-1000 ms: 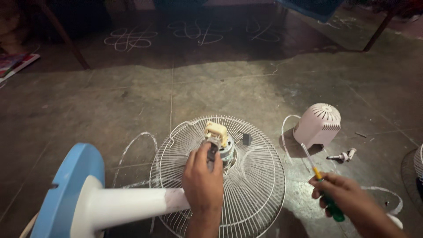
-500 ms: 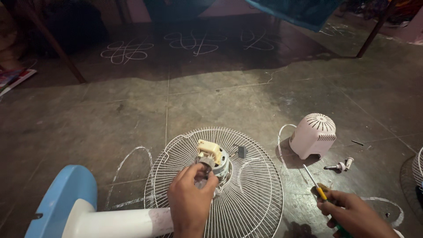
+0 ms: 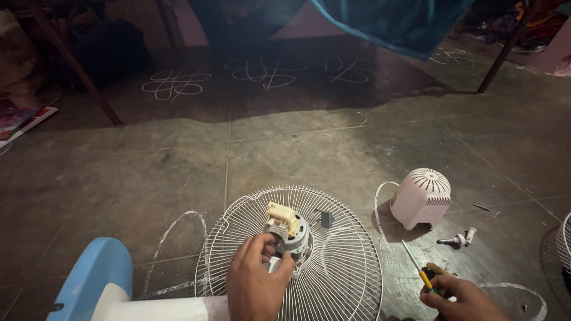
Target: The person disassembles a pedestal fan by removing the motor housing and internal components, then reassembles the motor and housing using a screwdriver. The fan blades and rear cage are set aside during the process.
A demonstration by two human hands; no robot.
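The fan motor [image 3: 289, 233] is now gripped lower by the left hand [image 3: 256, 284] — the screwdriver [image 3: 418, 271] stays clenched in the right hand [image 3: 464, 298], unused.

A flat printed sheet [image 3: 22, 122], perhaps a magazine or poster, lies on the floor at the far left edge of the frame, its multicoloured face bordered in white and red; no packages or screens show.

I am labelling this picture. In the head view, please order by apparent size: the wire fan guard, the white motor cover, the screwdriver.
1. Wire fan guard, clearly largest.
2. White motor cover.
3. Screwdriver, smallest; the right hand hides part of its handle.
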